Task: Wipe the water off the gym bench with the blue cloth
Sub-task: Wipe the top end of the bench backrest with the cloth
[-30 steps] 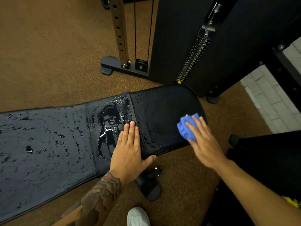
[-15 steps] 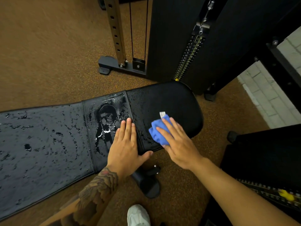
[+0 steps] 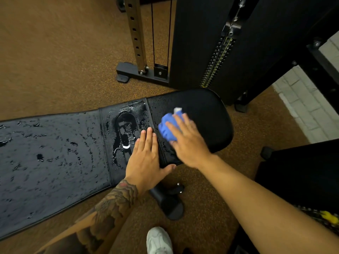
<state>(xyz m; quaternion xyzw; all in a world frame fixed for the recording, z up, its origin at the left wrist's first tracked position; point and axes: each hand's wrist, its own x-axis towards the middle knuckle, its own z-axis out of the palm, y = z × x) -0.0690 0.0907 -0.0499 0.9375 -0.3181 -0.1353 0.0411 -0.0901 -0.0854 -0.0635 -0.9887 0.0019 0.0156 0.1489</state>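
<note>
One view only, from the head camera. Two hands work over one bench (image 3: 55, 162). The right hand (image 3: 189, 142) lies with fingers spread flat on one bunched blue cloth (image 3: 167, 127), pressing it onto the bench's end pad just right of the seam; it pins the cloth under the palm and fingers rather than pinching it. The left hand (image 3: 145, 160) is open and flat on the bench beside the seam, thumb hooked over the near edge, holding nothing. The hands sit just beside each other.

Risks, as I judge them: the cloth is small and balled up, so it may soak through and only smear the water. A pool (image 3: 126, 136) in the middle panel and many droplets along the long pad look untouched; a fast stroke could push water over the edge onto the floor (image 3: 55, 61). The braced left palm could also slip on the wet vinyl.

One white shoe (image 3: 158, 241) shows below.
</note>
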